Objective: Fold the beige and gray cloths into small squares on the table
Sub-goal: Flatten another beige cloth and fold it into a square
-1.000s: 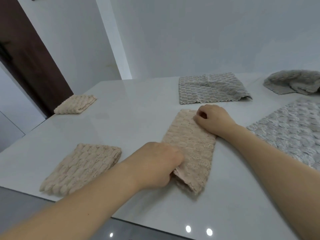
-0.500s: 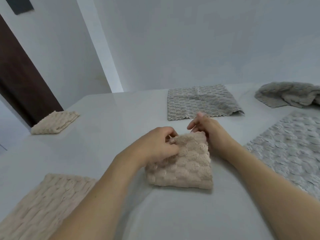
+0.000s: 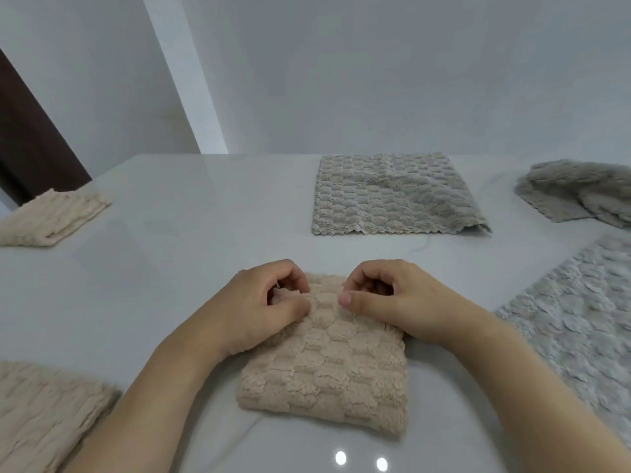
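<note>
Since a second ago the beige cloth (image 3: 327, 363) under my hands has gone from a long strip to a thick square: I brought its near end over onto the far end, and both hands have come together at its far edge. My left hand (image 3: 263, 308) pinches the far left corner, a tuft of pile showing between thumb and curled fingers. My right hand (image 3: 389, 298) has its fingers curled at the far right corner and the thumb lying flat on top; it looks like a pinch on the layers, though the fingertips are tucked out of sight. The cloth lies on the table (image 3: 191, 268) toward the near edge, in the middle.

By my reckoning this piece is nearly done; it only wants squaring and letting go. Two other beige squares already look folded: one at the far left edge (image 3: 51, 216), one at the near left corner (image 3: 44, 411). The gray ones are what remains. One gray cloth (image 3: 392, 196) lies spread toward the far edge, perhaps folded once. Another, a crumpled gray cloth (image 3: 580, 189), sits at the far right, and a flat gray cloth (image 3: 573, 319) lies open along the right edge.

Both right-hand gray cloths and the near left beige square are cut off by the frame, so I cannot tell their full extent. Whether the layers under my palms line up is hidden.
</note>
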{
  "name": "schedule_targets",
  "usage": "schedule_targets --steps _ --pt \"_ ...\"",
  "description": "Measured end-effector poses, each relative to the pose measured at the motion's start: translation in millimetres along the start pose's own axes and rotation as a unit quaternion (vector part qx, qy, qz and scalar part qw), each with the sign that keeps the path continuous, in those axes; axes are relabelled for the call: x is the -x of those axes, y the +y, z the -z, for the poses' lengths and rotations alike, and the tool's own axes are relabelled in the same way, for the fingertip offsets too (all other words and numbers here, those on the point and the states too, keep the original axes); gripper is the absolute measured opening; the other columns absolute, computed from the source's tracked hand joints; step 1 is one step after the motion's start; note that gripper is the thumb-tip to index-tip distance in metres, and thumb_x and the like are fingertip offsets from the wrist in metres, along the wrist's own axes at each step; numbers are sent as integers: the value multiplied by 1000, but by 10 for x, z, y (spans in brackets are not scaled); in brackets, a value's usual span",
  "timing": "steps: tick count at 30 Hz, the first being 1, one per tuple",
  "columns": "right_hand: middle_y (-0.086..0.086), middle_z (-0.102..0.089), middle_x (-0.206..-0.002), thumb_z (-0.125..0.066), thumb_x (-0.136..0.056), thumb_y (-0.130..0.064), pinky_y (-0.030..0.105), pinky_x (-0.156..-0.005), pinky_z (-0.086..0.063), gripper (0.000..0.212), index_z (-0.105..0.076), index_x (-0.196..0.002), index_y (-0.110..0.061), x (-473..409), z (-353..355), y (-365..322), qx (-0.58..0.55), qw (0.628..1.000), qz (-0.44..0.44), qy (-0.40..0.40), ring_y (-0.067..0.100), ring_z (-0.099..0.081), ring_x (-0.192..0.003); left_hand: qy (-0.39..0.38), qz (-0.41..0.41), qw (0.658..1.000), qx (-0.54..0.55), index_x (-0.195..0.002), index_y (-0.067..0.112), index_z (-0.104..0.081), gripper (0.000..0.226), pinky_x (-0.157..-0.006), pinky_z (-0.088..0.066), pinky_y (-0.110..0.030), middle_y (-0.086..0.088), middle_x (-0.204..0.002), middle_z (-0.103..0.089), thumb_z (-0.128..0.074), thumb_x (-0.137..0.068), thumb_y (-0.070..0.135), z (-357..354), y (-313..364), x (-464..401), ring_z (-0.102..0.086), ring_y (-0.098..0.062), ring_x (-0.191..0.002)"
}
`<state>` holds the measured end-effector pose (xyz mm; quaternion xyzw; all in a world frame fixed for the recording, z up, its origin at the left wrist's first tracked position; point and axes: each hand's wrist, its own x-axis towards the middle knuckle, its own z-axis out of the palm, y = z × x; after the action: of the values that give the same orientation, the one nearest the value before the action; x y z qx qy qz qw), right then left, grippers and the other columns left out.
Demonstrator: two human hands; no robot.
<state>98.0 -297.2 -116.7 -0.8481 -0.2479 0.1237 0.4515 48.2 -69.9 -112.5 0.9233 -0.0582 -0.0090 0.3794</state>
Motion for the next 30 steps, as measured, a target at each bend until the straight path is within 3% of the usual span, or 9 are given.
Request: schedule_targets --steps 4,7,13,16,19,22,25,27,30 --pt "-12 -54 -58 -63 -75 -63 24 -60 -35 40 -68 -75 -24 6 -12 -3 -13 1000 2 18 3 -45 -57 41 7 999 -23 -83 37 -62 3 -82 -41 -32 17 -81 -63 -64 -86 36 11 -57 -23 -52 -13 -85" --pt "-7 -49 -59 -62 -73 -61 29 -58 -36 48 -63 -76 -13 14 -16 -23 -5 1000 1 23 7 -44 -57 91 6 994 68 -81 28 -62 12 -63 -42 -24 6 -68 -60 -63 -92 28 -17 -51 -46 -49 -9 -62" --pt "-4 -60 -65 -61 -91 -34 31 -65 -45 25 -62 -76 -14 -17 -52 -39 55 991 13 123 12 -53 -63 130 32 990 44 -83 28 -69 5 -58 -39 -20 12 -68 -60 -71 -87 30 -144 -18 -178 -48 1 -52" --pt "-9 -56 -83 -60 -91 -29 17 -71 -38 10 -60 -84 -22 -48 -57 -14 140 981 33 130 8 -50 -79 137 42 989 30 -80 29 -70 7 -60 -37 -23 14 -66 -59 -73 -84 33 -143 -36 -247 -50 3 -53" --pt "-5 -51 -97 -57 -93 -30 27 -88 -36 7 -55 -87 -28 -92 -54 26 204 972 26 117 16 -46 -97 149 55 987 5 -81 26 -68 12 -62 -39 -25 12 -69 -61 -74 -82 37 -150 -51 -294 -53 -2 -60" --pt "-5 -52 -95 -52 -93 -25 30 -87 -38 1 -53 -94 -26 -111 -63 -6 235 966 24 103 19 -49 -99 160 60 985 -23 -79 25 -63 19 -63 -39 -28 11 -68 -59 -75 -81 40 -166 -47 -325 -55 -9 -63" --pt "-10 -52 -87 -47 -90 -22 28 -76 -38 16 -55 -103 -24 -98 -47 -101 249 965 -12 81 15 -52 -92 162 61 985 -12 -78 24 -63 21 -62 -39 -28 11 -65 -57 -76 -79 41 -171 -56 -333 -53 -10 -61" --pt "-8 -57 -86 -45 -90 -31 30 -71 -37 16 -57 -91 -20 -97 -47 -156 269 959 -35 86 16 -53 -88 157 61 986 -1 -78 24 -63 21 -61 -39 -28 11 -63 -56 -77 -78 41 -172 -58 -325 -53 -10 -59" --pt "-4 -54 -78 -39 -92 -59 33 -68 -35 48 -48 -68 -18 -121 -114 -193 315 944 -30 91 17 -48 -81 146 69 987 10 -77 25 -63 21 -62 -43 -30 11 -62 -57 -77 -78 41 -178 -36 -323 -53 -12 -58"
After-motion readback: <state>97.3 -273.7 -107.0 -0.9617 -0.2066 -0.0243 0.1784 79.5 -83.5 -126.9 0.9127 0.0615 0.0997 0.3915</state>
